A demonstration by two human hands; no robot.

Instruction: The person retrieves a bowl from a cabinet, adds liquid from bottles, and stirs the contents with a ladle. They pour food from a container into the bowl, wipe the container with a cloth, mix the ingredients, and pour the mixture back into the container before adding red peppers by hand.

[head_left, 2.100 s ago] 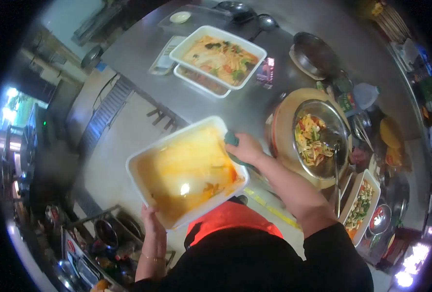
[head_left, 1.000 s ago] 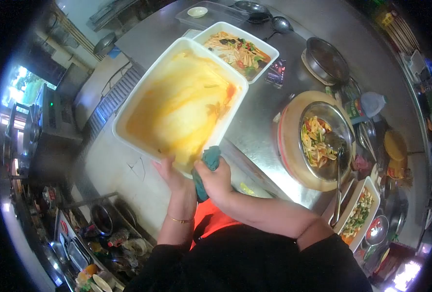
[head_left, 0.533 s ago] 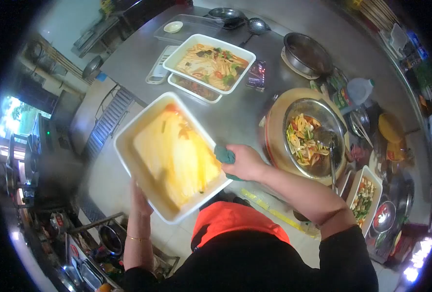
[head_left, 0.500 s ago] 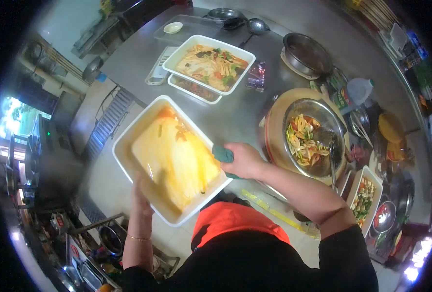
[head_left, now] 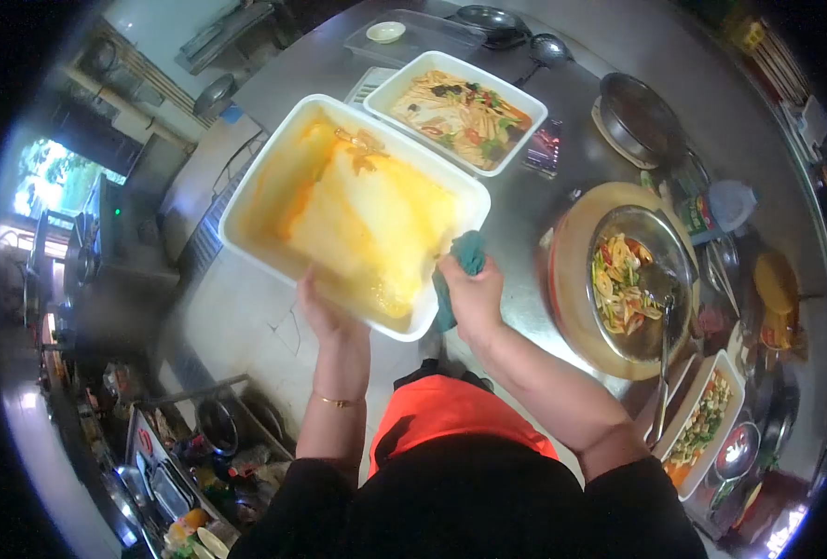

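The white tray (head_left: 357,210) is up off the bench, tilted toward the person and held over the gap between their body and the bench edge. It is nearly emptied: what shows inside is a yellow-orange film of sauce with a few scraps of vegetable near the far corner, so the wiping looks barely begun and most of the smear is left to clear. The left hand (head_left: 325,312) is cupped under the near edge, carrying the weight. The right hand (head_left: 474,293) is closed on a teal cloth (head_left: 460,265) and pressed to the tray's near right corner. Just beyond on the steel bench (head_left: 516,210) sits a full tray of noodle salad (head_left: 460,107), and to the right a metal bowl of salad (head_left: 632,279) on a round board.
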